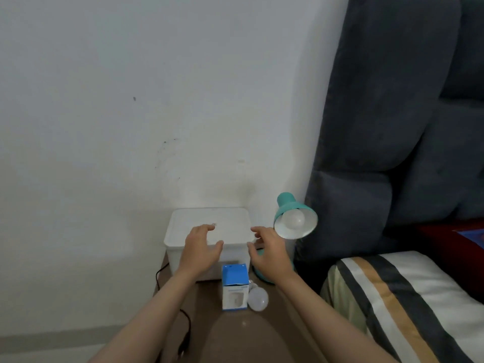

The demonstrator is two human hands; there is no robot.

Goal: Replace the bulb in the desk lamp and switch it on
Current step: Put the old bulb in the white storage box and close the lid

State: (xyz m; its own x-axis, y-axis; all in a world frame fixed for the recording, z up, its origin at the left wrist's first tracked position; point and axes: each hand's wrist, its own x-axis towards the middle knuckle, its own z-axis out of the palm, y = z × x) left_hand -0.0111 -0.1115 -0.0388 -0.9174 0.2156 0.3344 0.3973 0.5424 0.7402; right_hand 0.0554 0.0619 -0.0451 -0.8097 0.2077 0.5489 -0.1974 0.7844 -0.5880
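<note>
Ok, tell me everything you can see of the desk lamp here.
The lamp is teal, looks like painted metal, with a cone shade that is white inside. The shade tilts toward the camera, showing a frosted white bulb screwed in and unlit. Its round teal base sits on the brown table, mostly hidden behind the right hand. It stands right of the white box; no hand visibly touches it.

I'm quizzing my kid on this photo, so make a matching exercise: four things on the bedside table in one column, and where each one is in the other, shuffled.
Things:
1. white storage box
2. blue and white carton
3. loose bulb
4. fitted bulb

Places:
A. inside the teal lamp shade
B. lying on the table just right of the carton
C. at the back, against the wall
D. standing in front of the white box

Pairs: 1-C, 2-D, 3-B, 4-A
</note>
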